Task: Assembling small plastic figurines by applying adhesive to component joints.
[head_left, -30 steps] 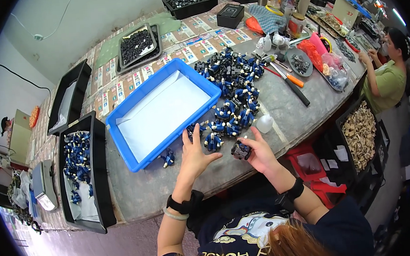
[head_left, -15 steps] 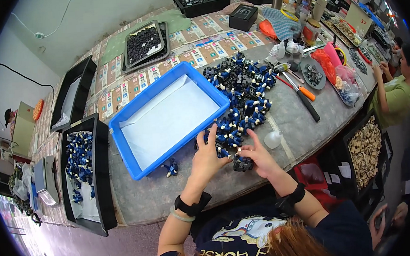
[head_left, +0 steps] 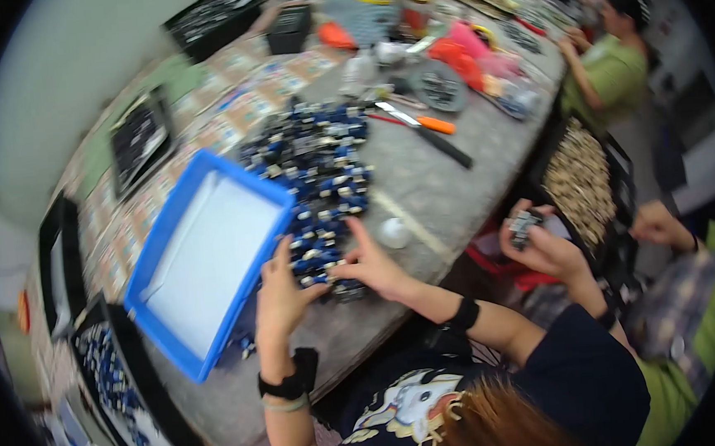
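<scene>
A heap of small toy figures (head_left: 321,172) in dark blue with pale heads and hands, mixed with black parts, lies on the grey tabletop. My left hand (head_left: 282,293) is at the heap's near edge beside the blue tray (head_left: 172,352), thumb and fingers apart. To its right, my right hand (head_left: 382,271) has its index finger raised and its thumb against a dark toy piece (head_left: 348,289). Blur and the hand partly hide that piece. The blue tray is lined with white sheet, and a few figures (head_left: 246,345) lie by its near corner.
At left, a black bin (head_left: 140,379) contains more blue figures. A knife (head_left: 443,144), orange-handled tool (head_left: 436,125) and white round object (head_left: 392,233) lie right of the heap. Close at right, a co-worker's hand (head_left: 546,247) holds small grey parts near a crate of tan pieces (head_left: 578,178).
The whole view has swung, shifting the table leftward and blurring it. A co-worker's hands and green clothing now show much more at right. My hands remain at the heap's near edge.
</scene>
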`<action>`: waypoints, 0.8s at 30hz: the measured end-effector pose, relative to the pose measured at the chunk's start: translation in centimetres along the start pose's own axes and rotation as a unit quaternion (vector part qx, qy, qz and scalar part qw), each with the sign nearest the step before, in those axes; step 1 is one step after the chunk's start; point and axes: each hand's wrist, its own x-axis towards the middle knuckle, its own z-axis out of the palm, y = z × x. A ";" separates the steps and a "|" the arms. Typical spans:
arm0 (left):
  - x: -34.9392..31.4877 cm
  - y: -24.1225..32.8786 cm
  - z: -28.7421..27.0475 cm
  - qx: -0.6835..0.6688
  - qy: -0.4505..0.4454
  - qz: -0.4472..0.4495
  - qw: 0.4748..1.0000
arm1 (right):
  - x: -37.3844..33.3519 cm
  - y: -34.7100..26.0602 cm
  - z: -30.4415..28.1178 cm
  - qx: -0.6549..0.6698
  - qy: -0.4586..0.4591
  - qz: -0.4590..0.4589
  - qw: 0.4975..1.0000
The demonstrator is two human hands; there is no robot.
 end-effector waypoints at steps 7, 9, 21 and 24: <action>0.0 0.8 -0.6 -0.014 -0.008 0.001 1.000 | -0.5 0.6 0.7 0.010 0.034 -0.045 0.998; -0.1 1.2 -0.5 -0.034 -0.013 -0.012 0.999 | -0.7 0.9 0.8 0.001 0.040 -0.055 0.998; -0.1 2.0 -0.6 -0.066 -0.028 -0.049 0.996 | -1.1 0.5 0.3 -0.022 0.024 -0.037 0.999; 0.0 2.2 -0.5 -0.062 -0.032 -0.053 0.996 | -1.0 0.6 0.3 -0.013 0.025 -0.036 0.999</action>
